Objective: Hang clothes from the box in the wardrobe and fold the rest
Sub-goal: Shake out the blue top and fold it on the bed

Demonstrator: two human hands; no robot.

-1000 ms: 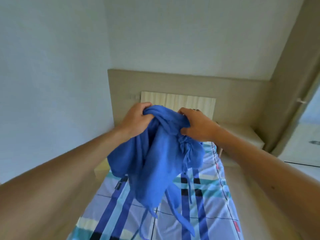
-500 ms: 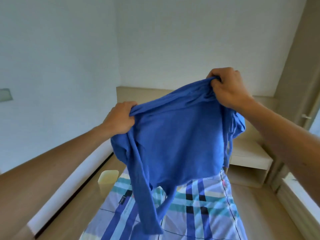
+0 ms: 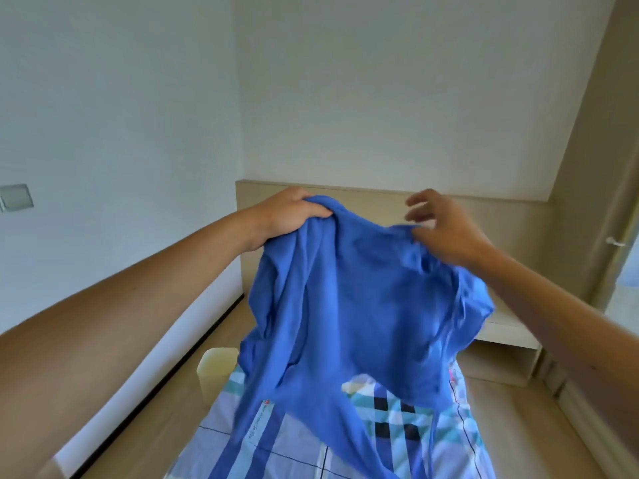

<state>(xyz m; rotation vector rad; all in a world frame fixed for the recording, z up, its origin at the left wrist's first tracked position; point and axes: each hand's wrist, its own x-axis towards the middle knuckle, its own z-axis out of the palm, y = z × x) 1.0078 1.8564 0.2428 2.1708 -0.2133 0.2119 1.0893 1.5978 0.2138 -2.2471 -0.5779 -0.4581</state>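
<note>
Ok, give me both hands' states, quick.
Left hand: grips the blue garment.
Right hand: fingers spread, blurred; hold on garment cannot be told.

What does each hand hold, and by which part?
The left hand grips the blue garment by its bunched top edge. The right hand is at the opposite top edge with fingers spread; whether it pinches the cloth cannot be told.

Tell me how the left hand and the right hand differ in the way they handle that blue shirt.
The left hand is curled tight round a bunch of the blue shirt; the right hand has its upper fingers spread, off the cloth. The left hand plainly grips; whether the right hand pinches underneath is too blurred to tell. Both are at the shirt's top edge.
</note>
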